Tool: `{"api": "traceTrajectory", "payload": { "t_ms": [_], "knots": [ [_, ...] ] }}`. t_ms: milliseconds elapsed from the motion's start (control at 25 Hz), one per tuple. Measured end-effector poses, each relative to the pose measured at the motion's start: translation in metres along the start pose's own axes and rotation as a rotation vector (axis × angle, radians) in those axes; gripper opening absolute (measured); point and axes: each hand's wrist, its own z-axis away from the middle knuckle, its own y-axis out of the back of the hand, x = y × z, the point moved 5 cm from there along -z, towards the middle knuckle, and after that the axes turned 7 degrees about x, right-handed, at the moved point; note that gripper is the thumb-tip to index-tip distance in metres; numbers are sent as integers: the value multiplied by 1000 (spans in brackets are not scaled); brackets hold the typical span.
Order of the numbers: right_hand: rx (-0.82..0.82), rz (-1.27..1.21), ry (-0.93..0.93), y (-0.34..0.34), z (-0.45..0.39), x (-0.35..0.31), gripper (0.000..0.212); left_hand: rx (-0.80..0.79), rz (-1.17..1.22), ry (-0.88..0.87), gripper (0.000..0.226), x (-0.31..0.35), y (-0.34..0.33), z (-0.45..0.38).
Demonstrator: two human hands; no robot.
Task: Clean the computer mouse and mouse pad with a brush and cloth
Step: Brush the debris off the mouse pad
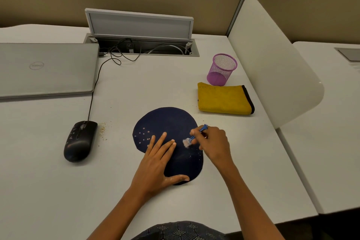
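Your left hand (155, 163) lies flat on the dark blue mouse pad (171, 122), fingers straight and spread, pressing its near side down. Your right hand (213, 143) pinches the blue brush (196, 135) over the pad's right edge, pale bristles touching the surface. Small crumbs dot the pad just near your right hand and on its left part. The black mouse (79, 141) sits well left of the pad, crumbs (102, 128) just beside it. The folded yellow cloth (224, 99) lies beyond the pad to the right, a purple mesh cup (222, 69) just behind it. A closed laptop (46, 68) rests far left of the pad.
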Motion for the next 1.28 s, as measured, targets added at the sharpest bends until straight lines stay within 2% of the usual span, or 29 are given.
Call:
{"api": "traceTrajectory", "payload": {
  "t_ms": [80,160,320,560,720,800,920,1000,1160,1200,1280],
  "knots": [
    [127,175,-43,16,0,7,42,-1,8,1,93,0,-1,0],
    [182,196,-84,27,-3,14,42,-7,11,7,94,-1,-1,1],
    [4,-73,-4,7,-2,12,34,-32,11,11,95,-1,-2,1],
    [130,-24,-63,18,-2,33,37,-50,33,32,95,0,-1,2],
    [-46,-191,57,6,11,10,24,-21,66,44,93,4,7,0],
    [-70,-169,58,0,13,12,24,-15,65,44,92,7,12,-1],
    [81,-20,-87,14,3,36,36,-17,58,45,91,9,15,-1],
    [140,-27,-129,24,2,43,36,-14,55,47,91,7,14,0],
    [-34,-233,29,11,22,11,22,2,49,40,92,4,9,0],
    [-74,-239,60,5,26,7,21,2,40,33,92,3,8,0],
    [-43,-150,52,3,23,12,24,4,37,26,92,2,4,0]
  ]
}}
